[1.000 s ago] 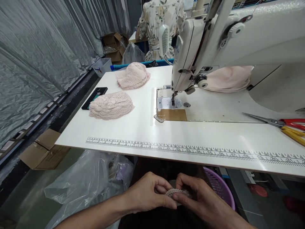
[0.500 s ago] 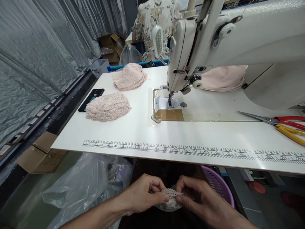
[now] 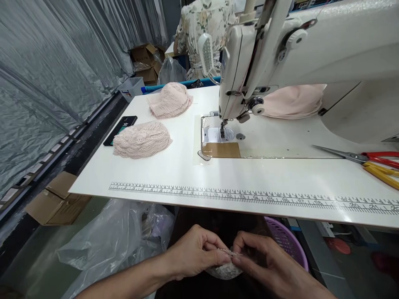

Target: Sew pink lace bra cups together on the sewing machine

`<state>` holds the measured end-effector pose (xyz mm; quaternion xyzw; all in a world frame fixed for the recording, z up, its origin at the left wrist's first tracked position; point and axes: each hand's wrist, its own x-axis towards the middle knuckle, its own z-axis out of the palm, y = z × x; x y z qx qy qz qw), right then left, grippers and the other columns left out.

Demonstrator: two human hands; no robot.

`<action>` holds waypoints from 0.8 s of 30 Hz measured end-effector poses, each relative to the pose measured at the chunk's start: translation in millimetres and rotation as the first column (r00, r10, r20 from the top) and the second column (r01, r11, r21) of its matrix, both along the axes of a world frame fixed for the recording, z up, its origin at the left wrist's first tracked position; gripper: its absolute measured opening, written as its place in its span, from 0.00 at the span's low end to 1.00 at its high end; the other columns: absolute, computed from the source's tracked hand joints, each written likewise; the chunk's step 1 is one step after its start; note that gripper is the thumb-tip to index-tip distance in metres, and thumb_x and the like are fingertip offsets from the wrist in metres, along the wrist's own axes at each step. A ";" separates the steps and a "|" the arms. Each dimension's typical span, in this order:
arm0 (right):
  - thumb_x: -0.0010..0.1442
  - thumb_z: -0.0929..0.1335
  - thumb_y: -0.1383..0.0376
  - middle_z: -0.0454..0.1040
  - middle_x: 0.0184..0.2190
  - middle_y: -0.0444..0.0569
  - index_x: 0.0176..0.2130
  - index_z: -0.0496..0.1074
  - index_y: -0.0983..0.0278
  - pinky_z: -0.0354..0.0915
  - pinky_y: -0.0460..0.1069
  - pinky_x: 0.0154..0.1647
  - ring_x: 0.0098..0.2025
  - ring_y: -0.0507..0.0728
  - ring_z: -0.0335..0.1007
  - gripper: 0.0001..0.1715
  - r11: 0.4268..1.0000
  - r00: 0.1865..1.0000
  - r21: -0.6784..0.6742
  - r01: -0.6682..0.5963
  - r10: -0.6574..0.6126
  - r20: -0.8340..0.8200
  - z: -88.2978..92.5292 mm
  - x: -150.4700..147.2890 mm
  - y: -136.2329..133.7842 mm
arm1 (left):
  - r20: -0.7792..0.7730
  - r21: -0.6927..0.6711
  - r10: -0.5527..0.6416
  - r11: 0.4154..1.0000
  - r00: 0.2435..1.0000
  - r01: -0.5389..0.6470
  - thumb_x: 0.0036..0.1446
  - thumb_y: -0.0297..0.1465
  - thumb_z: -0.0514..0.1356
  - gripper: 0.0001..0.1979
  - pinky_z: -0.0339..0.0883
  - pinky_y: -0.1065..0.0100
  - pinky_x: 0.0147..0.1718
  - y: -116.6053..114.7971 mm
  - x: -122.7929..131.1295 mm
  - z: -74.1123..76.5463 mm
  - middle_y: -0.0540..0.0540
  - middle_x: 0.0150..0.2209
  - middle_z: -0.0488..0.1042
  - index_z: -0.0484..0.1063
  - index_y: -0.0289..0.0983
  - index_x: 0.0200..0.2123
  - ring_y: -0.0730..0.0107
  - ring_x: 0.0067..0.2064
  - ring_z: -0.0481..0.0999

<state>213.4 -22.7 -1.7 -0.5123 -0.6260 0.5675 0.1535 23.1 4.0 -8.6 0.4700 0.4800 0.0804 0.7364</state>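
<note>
Below the table's front edge, over my lap, a small piece of pale lace fabric [image 3: 225, 272] hangs between my two hands. My left hand [image 3: 199, 253] pinches its scalloped upper edge between thumb and forefinger. Close beside it, my right hand [image 3: 260, 259] pinches the same edge from the right, fingertips almost meeting the left ones. On the table, a stack of pale pink lace cups [image 3: 141, 140] lies partly over a black phone [image 3: 127, 121]. Another stack of pink lace pieces [image 3: 171, 99] sits behind it.
A white sewing machine [image 3: 243, 70] stands on the white table [image 3: 174, 174], with pink fabric [image 3: 293, 101] behind its needle. Red-and-yellow-handled scissors [image 3: 358, 158] lie at right. A purple basket [image 3: 289, 241] and plastic bags [image 3: 102, 236] are below. A person in a floral top [image 3: 205, 25] is beyond.
My left hand has shifted slightly right, bringing its fingertips closer to my right hand's. The lace edge between them has tilted and shows less. The table things stay in place.
</note>
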 end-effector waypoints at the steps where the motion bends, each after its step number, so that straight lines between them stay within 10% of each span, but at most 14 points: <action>1: 0.59 0.64 0.54 0.66 0.24 0.40 0.28 0.65 0.61 0.56 0.43 0.28 0.28 0.51 0.61 0.15 1.000 1.000 0.001 0.003 -0.003 -0.009 -0.7 0.1 0.0 | -0.004 -0.001 0.002 1.000 1.000 -0.002 0.46 0.37 0.63 0.15 0.43 0.75 0.18 0.5 -0.2 0.8 0.54 0.16 0.62 0.76 0.28 0.29 0.83 0.18 0.51; 19: 0.58 0.63 0.55 0.61 0.22 0.40 0.27 0.65 0.61 0.54 0.43 0.28 0.27 0.50 0.56 0.14 0.996 0.997 -0.088 -0.025 0.019 -0.070 5.5 -4.7 6.4 | 0.031 -0.037 -0.048 0.998 0.998 0.049 0.44 0.34 0.65 0.13 0.58 0.73 0.30 0.7 -12.3 7.3 0.49 0.24 0.72 0.75 0.31 0.31 0.77 0.25 0.66; 24: 0.58 0.63 0.57 0.66 0.23 0.41 0.25 0.66 0.61 0.56 0.44 0.29 0.28 0.52 0.61 0.14 1.000 1.000 -0.004 -0.018 0.018 0.006 4.3 -6.2 5.4 | 0.173 -0.195 0.001 0.980 0.985 0.033 0.31 0.28 0.72 0.40 0.59 0.73 0.31 5.9 -1.6 -0.5 0.52 0.28 0.73 0.62 0.36 0.52 0.77 0.27 0.68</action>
